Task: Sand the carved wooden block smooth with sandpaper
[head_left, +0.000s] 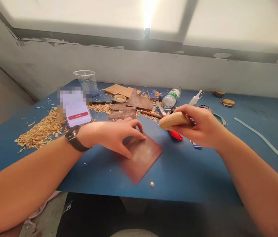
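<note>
A brown, roughly square sheet [143, 158] lies on the blue table, one corner pointing toward the front edge. My left hand [119, 135], with a black watch on the wrist, is over the sheet's left part, its thumb and fingers spread apart. To the right, my right hand [199, 125] is raised above the table and grips a pale wooden piece [174, 120] with a rounded end. Near the front edge sits a small whitish ball [152, 184].
Wood shavings [41, 130] and a lit phone [76, 110] are on the left. Behind stand a plastic cup [88, 82], brown scraps [140, 100] and a lying bottle [172, 97]. A glue bottle [195, 98], tape ring [219, 119] and clear strip [258, 135] are at right.
</note>
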{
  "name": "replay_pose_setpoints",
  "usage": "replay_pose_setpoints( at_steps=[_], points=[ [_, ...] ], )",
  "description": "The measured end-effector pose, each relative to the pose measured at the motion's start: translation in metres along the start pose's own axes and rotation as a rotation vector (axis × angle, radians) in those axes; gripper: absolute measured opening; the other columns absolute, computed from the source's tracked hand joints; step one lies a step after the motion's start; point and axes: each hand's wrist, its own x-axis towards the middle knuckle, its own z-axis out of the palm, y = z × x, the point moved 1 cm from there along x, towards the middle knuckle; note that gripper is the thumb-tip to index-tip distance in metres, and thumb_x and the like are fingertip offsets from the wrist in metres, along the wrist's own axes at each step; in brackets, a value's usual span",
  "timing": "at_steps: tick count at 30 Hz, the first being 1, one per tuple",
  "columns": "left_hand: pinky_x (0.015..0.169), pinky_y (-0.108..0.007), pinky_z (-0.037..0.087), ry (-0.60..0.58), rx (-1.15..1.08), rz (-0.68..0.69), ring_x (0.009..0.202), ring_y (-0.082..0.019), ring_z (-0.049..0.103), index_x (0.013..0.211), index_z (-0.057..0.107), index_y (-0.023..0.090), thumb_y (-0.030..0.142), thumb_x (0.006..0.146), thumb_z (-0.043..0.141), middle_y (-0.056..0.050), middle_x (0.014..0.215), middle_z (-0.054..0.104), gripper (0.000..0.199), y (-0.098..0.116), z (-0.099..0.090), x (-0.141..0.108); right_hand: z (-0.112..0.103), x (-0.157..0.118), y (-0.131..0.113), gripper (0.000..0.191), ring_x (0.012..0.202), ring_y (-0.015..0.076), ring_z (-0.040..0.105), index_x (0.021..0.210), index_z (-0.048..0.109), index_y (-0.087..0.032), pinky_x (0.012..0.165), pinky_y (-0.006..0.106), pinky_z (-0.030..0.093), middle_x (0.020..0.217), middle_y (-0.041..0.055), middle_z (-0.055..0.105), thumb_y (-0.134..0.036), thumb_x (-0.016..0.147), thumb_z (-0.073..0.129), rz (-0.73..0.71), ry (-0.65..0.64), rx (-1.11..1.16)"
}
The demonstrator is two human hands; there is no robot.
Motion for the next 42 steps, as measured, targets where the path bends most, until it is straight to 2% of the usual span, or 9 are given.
replay_pose_setpoints(
  at_steps=[5,8,14,20,22,26,31,38,42],
  points=[
    [0.123,-0.047,0.044,-0.021,-0.026,0.045,0.148,-0.036,0.052,0.161,0.059,0.055,0.046,0.086,0.089,-0.003,0.168,0.045,0.081,-0.001,-0.001,-0.001,0.009,-0.005,-0.032,0.018,0.093,0.0233,0.066,0.112,0.064,-0.024,0.085,0.039,0.052,0.104,0.0062,0.073,-0.012,0.099,0.066,-0.397,-0.181,0.009],
    [0.124,-0.051,0.043,0.001,-0.018,0.041,0.149,-0.038,0.051,0.159,0.059,0.059,0.048,0.087,0.089,-0.002,0.166,0.046,0.079,-0.006,0.0,0.002,0.021,-0.007,-0.046,0.023,0.099,0.024,0.062,0.115,0.062,-0.023,0.097,0.046,0.051,0.113,0.0083,0.073,-0.007,0.099,0.062,-0.515,-0.236,-0.024],
    [0.117,-0.044,0.047,0.068,0.034,0.015,0.143,-0.034,0.055,0.158,0.063,0.046,0.047,0.092,0.082,-0.006,0.161,0.051,0.069,-0.012,-0.002,0.005,0.035,0.0,-0.056,0.025,0.108,0.0319,0.058,0.1,0.064,-0.021,0.099,0.055,0.05,0.116,0.0113,0.074,0.001,0.088,0.059,-0.565,-0.375,-0.249],
    [0.11,-0.042,0.051,0.025,0.014,0.035,0.137,-0.034,0.056,0.145,0.069,0.04,0.067,0.084,0.082,-0.005,0.156,0.056,0.069,-0.013,0.003,0.004,0.034,0.018,-0.069,0.02,0.109,0.0328,0.059,0.099,0.067,-0.02,0.094,0.051,0.055,0.114,0.0134,0.073,-0.005,0.086,0.065,-0.527,-0.492,-0.156],
    [0.114,-0.046,0.05,0.025,0.025,0.037,0.144,-0.037,0.051,0.146,0.067,0.041,0.071,0.079,0.084,-0.005,0.158,0.055,0.075,-0.011,0.004,0.003,0.038,0.021,-0.071,0.009,0.105,0.032,0.06,0.094,0.066,-0.021,0.091,0.049,0.056,0.11,0.013,0.073,-0.018,0.09,0.073,-0.525,-0.47,-0.094],
    [0.115,-0.047,0.049,0.005,0.014,0.036,0.147,-0.037,0.05,0.146,0.067,0.041,0.064,0.082,0.082,-0.003,0.162,0.057,0.07,-0.004,0.002,0.0,0.056,0.023,-0.061,0.018,0.099,0.0294,0.061,0.102,0.063,-0.023,0.088,0.048,0.056,0.107,0.0114,0.074,-0.036,0.101,0.076,-0.575,-0.269,-0.039],
    [0.11,-0.045,0.053,-0.042,-0.066,-0.01,0.148,-0.038,0.052,0.153,0.061,0.044,0.065,0.078,0.085,0.0,0.167,0.057,0.081,0.005,-0.001,-0.003,0.077,0.016,-0.047,0.06,0.126,0.0366,0.062,0.129,0.058,-0.027,0.113,0.061,0.05,0.135,0.0156,0.062,-0.043,0.083,0.094,-0.469,-0.001,0.084],
    [0.119,-0.048,0.049,0.003,-0.074,0.004,0.158,-0.04,0.042,0.152,0.062,0.042,0.071,0.076,0.086,-0.001,0.175,0.049,0.085,0.004,0.006,-0.003,0.085,0.008,-0.043,0.047,0.15,0.0385,0.049,0.108,0.061,-0.029,0.114,0.056,0.053,0.132,0.0132,0.06,-0.043,0.081,0.097,-0.191,-0.034,0.357],
    [0.121,-0.049,0.048,0.013,-0.086,-0.011,0.153,-0.041,0.046,0.149,0.065,0.036,0.077,0.074,0.083,-0.006,0.164,0.059,0.087,0.004,0.011,-0.001,0.087,0.008,-0.045,0.047,0.128,0.0347,0.063,0.109,0.064,-0.03,0.109,0.055,0.055,0.12,0.0089,0.068,-0.041,0.08,0.099,-0.187,-0.033,0.426]
  ],
)
